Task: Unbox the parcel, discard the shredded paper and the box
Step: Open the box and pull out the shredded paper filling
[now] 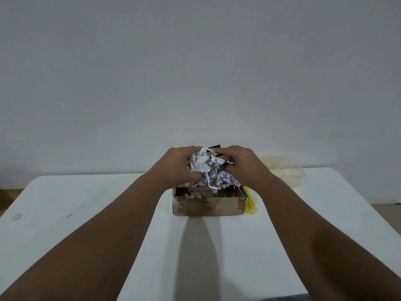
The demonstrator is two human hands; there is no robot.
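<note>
The grip of the left hand [176, 165] is curled tight round one side of a clump of paper [204, 168], and the right hand [240, 161] clasps the other side, so the white shreds bulge out between the two palms. A dark item [214, 146] pokes out of the clump at the top and beside the right hand's fingers; most of it is buried, and what it is cannot be told. The clump hangs just above the box [208, 206], with loose strands trailing down into the open top, where more shreds lie. The box stands on the tabletop [86, 203], near its middle, its brown front wall facing the person. A yellow tool [250, 203] lies touching or just beside the box's right wall. Farther back on the right, near the tabletop's far edge, sits a clear container [282, 168], partly hidden behind the right wrist. Both forearms reach in from the near edge, well apart, casting a shadow on the tabletop in front of the box. A plain grey wall [195, 72] fills the background.
</note>
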